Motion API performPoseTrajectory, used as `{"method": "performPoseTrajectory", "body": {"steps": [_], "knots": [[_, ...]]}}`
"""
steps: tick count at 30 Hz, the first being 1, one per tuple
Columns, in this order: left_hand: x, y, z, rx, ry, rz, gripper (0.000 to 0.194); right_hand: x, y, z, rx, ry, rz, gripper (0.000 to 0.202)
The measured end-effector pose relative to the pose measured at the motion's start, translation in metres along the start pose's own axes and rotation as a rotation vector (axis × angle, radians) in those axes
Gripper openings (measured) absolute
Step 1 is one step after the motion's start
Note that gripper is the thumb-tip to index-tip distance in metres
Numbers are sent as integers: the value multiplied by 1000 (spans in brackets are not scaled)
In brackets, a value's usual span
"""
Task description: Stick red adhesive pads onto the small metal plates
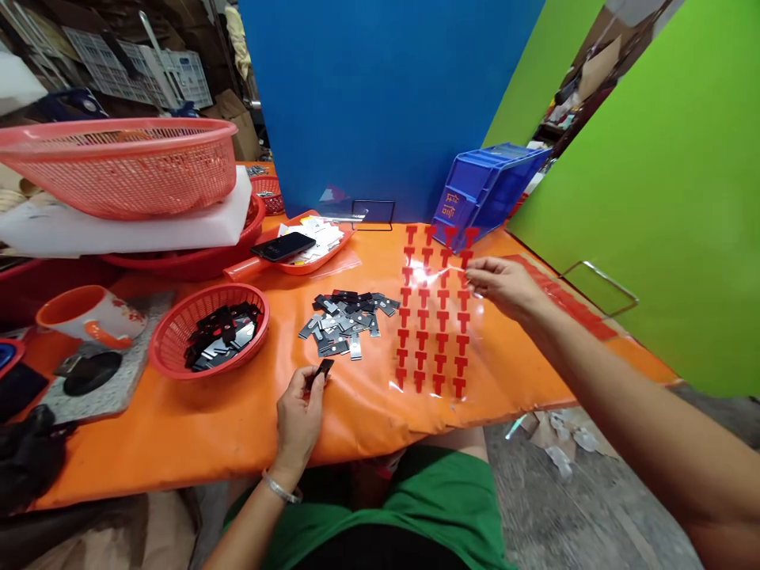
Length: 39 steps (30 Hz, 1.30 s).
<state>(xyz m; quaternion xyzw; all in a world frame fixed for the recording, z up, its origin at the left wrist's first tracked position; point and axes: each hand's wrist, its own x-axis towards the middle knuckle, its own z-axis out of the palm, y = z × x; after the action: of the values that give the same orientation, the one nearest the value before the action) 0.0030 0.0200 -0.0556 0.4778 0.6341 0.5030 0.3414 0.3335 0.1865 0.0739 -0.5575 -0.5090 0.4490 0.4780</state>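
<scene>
My left hand (301, 416) is closed round a small dark flat metal plate (324, 369), whose end sticks up between thumb and fingers. Just beyond it lies a loose pile of similar black and grey plates (347, 321). My right hand (497, 285) is pinched over the upper right edge of a clear sheet with rows of red T-shaped stickers (440, 317). A thin pale strip shows at its fingertips, but glare hides what it is. The red stickers near those fingers are partly covered.
A red basket (207, 332) of plates stands left of the pile. Behind are a phone (283, 246) on a red scoop (309, 265) of paper pieces and a blue bin (487, 190). An orange-and-white mug (92, 317) and stacked baskets (131, 166) stand at left.
</scene>
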Motion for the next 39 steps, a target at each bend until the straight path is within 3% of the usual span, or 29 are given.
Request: {"method": "performPoseTrajectory", "body": {"steps": [4,8,10,12,13,15,17,19,23,31,35,39], "knots": [[1,1,1,7,2,-15,24,7,58,10,-90,25,94,27],[1,1,2,18,7,-15,25,13,85,11,-302,131,56,24],[1,1,2,44,7,-9,25,8,89,12,-486,226,-69,32],[1,1,2,71,7,-8,25,-8,88,19,-723,312,-292,37],[1,1,2,81,9,-11,25,-20,88,25,-774,303,-374,32],[1,1,2,90,13,-18,25,-52,86,43,-762,106,-416,8],[2,1,2,90,17,-25,25,-87,87,65,-717,-146,-395,12],[2,1,2,80,13,-28,26,-117,90,85,-715,-250,-382,15],[4,4,2,-19,-16,-71,28,-147,97,107,-781,-215,-317,12],[5,27,4,-369,-111,-394,41,-139,97,112,-884,-197,-205,11],[3,35,17,-444,-197,-480,41,-136,97,114,-890,-224,-185,15],[8,43,41,-467,-290,-474,34,-145,100,116,-884,-148,-231,8]]}}
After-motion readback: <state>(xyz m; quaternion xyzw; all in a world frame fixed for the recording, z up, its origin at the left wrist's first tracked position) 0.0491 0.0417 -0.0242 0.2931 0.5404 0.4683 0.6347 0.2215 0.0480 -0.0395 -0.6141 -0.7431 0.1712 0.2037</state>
